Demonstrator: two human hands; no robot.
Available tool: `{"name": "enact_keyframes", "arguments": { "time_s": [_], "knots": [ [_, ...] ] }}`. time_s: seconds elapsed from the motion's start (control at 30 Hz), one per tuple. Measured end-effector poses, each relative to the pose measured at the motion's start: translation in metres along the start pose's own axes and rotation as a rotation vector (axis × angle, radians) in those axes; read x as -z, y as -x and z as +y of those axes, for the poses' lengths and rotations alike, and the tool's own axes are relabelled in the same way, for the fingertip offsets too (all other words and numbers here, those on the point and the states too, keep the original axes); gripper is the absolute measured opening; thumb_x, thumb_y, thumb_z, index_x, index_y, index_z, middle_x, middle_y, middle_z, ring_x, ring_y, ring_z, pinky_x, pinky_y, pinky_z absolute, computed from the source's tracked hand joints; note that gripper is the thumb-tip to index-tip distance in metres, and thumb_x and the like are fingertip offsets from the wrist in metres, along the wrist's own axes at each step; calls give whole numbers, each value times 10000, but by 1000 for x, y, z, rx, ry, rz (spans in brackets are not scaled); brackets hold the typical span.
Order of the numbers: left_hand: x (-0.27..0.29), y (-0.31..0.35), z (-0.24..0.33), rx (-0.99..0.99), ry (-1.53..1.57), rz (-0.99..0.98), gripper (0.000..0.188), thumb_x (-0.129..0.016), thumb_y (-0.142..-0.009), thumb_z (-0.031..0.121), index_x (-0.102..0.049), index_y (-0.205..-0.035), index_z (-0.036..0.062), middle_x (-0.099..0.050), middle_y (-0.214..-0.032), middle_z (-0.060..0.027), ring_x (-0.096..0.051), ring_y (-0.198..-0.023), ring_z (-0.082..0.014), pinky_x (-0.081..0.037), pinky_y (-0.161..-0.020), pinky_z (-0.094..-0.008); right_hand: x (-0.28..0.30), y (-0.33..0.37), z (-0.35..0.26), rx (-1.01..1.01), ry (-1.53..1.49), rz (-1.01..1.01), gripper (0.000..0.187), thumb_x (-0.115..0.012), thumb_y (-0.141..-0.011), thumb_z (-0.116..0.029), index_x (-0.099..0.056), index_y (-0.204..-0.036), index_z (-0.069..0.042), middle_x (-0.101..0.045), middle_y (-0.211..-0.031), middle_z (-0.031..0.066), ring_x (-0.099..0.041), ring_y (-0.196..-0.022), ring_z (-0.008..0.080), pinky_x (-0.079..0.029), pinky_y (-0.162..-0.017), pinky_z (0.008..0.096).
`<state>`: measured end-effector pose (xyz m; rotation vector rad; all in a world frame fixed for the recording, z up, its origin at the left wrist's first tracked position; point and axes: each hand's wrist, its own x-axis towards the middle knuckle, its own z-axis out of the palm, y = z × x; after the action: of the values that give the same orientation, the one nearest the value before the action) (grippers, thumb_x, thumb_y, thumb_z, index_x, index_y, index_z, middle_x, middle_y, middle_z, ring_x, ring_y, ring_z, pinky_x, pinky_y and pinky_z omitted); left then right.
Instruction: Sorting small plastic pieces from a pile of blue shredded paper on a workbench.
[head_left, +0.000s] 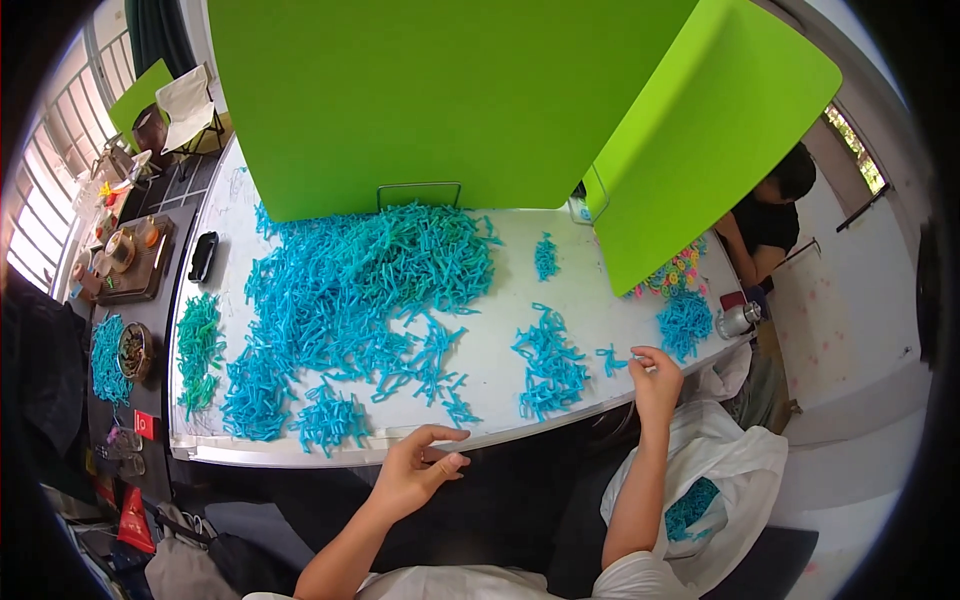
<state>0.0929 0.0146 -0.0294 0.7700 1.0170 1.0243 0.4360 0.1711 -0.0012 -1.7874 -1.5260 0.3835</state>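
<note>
My right hand (657, 385) is at the table's front edge, thumb and fingertips pinched on a small blue plastic piece (611, 361) that sticks out to the left. Just left of it lies a loose pile of blue pieces (550, 368). Lower and further left, my left hand (418, 472) hangs before the front edge with thumb and forefinger apart and nothing visible between them. Beyond it a very large heap of blue and teal pieces (350, 280) spreads over the white table (490, 365), with a smaller blue cluster (332, 416) in front.
Green upright panels (430, 110) stand at the back and right (710, 140). A white bag (740, 460) holding blue pieces is beside my right arm. Behind the right panel sits another person (765, 220), near a metal flask (738, 320). A black tray (203, 257) lies at left.
</note>
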Motion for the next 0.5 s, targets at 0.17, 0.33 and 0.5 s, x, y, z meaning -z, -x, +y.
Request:
{"name": "enact_keyframes", "arguments": {
  "time_s": [0.17, 0.33, 0.5],
  "knots": [
    [-7, 2, -12, 28, 34, -14, 278, -641, -978, 125, -582, -1213, -12, -603, -1301, -154, -684, -1055, -251, -594, -830, -345, -14, -14, 18, -62, 123, 4, 212, -739, -826, -128, -757, -1019, -43, -660, -741, 48, -579, -643, 123, -464, -646, 287],
    [-13, -1, -16, 12, -12, 68, 230, -648, -975, 127, -617, -1154, -14, -656, -1192, -139, -692, -1014, -223, -590, -816, -324, -29, 9, 7, -258, -728, 3, 225, -685, -935, -211, -727, -1047, -21, -603, -709, 4, -470, -534, 93, -389, -533, 235],
    [-44, -5, 11, -385, -499, 149, 143, -730, -887, 44, -672, -1009, -2, -704, -990, -116, -716, -839, -169, -578, -691, -287, -73, 73, -55, -1037, -1837, -606, 298, -533, -1025, -266, -658, -1009, 4, -563, -810, 74, -468, -643, 121, -416, -560, 221]
  ]
}}
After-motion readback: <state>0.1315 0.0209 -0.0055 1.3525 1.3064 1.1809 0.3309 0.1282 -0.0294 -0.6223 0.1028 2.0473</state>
